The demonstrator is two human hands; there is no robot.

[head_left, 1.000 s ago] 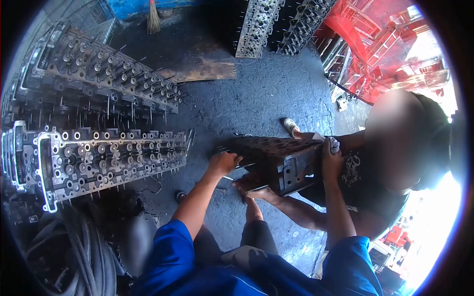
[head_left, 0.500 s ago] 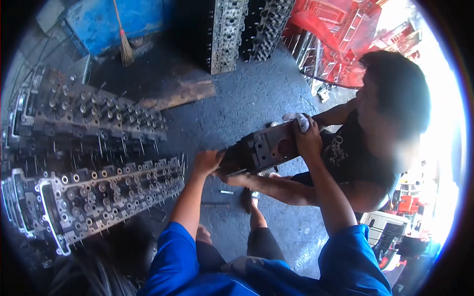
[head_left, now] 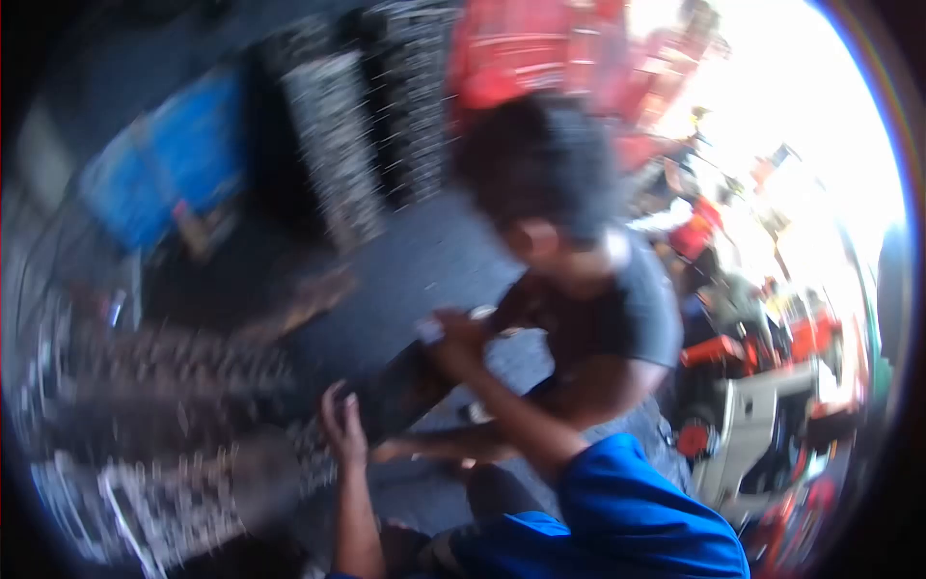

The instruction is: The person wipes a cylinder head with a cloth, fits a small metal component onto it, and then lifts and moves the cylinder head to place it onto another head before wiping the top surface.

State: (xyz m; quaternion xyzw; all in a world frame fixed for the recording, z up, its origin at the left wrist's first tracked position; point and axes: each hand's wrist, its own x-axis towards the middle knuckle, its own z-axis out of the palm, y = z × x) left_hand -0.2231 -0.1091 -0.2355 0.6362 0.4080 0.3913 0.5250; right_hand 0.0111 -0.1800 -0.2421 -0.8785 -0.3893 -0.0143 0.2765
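Note:
A dark, heavy-looking metal block (head_left: 410,386) is held off the floor between me and a co-worker (head_left: 588,318); blur hides its detail. My right hand (head_left: 458,343) grips its far upper end, with a bit of white cloth (head_left: 428,331) by the fingers. Close to the block's left end, my left hand (head_left: 342,425) is raised with its fingers apart, seemingly off the metal. The co-worker's hand (head_left: 391,450) supports the block from below at that same end.
Long engine cylinder heads (head_left: 183,492) lie along the left. More cylinder heads (head_left: 333,145) stand at the back beside a blue panel (head_left: 164,164). Red machinery (head_left: 540,48) is behind the co-worker. Assorted parts and equipment (head_left: 762,425) crowd the right.
My left hand has opened from its hold on the block's end. The block, the co-worker and my right hand have shifted left in view as my head turned right.

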